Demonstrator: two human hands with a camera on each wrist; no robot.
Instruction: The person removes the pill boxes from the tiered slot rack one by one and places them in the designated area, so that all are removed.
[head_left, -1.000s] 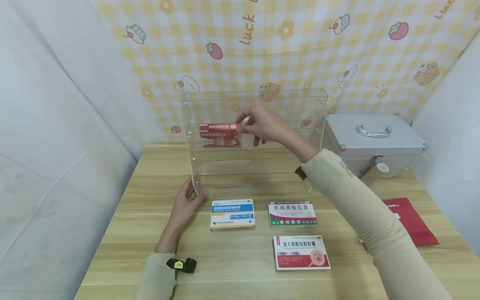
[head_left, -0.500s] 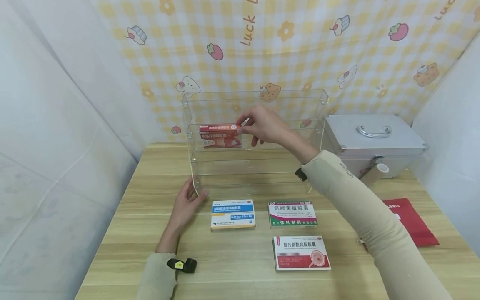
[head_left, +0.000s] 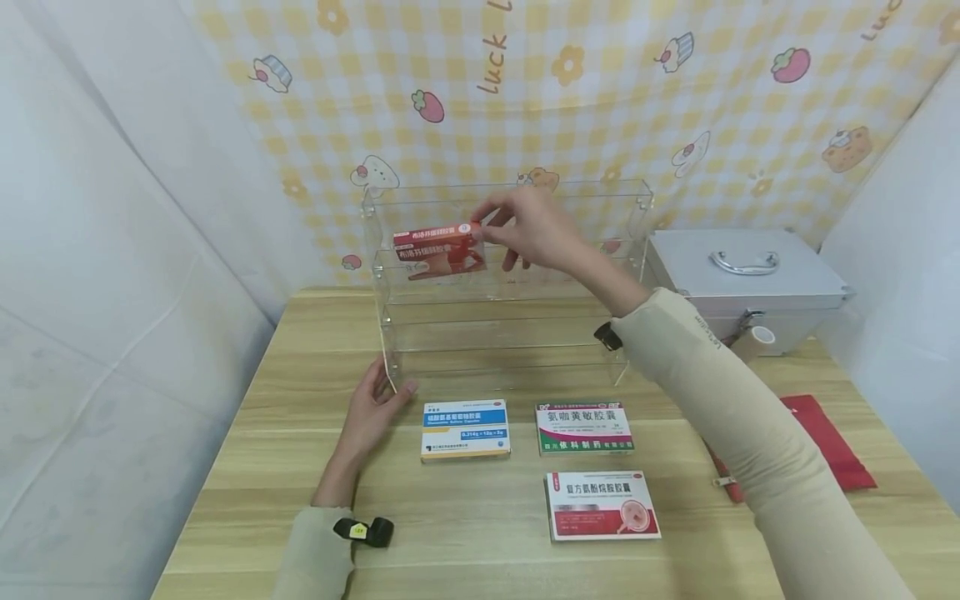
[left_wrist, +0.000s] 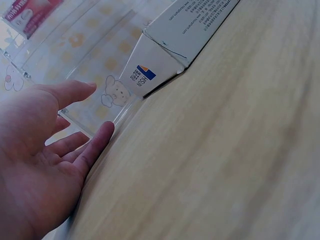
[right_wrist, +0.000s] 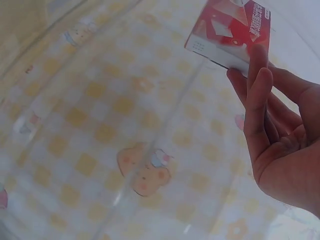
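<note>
My right hand (head_left: pixel 534 229) pinches a red medicine box (head_left: pixel 442 254) by its upper right corner, at the upper left part of a clear acrylic display rack (head_left: pixel 495 333). The box tilts slightly, its right end higher. In the right wrist view, the thumb and fingers hold one end of the red box (right_wrist: pixel 232 30). My left hand (head_left: pixel 372 408) rests at the rack's lower left corner, with fingers extended along the side panel. In the left wrist view, the left hand (left_wrist: pixel 55 150) has its thumb spread from its fingers, low by the tabletop.
A blue-and-white medicine box (head_left: pixel 465 429), a green-and-white one (head_left: pixel 585 427) and a red-and-white one (head_left: pixel 602 506) lie before the rack. A silver case (head_left: pixel 750 275) stands right, near a white roll (head_left: pixel 761 335) and a red pouch (head_left: pixel 828 446).
My right hand has risen, lifting the red medicine box from its lower place in the rack and tilting it. The left hand has stayed at the rack's corner.
</note>
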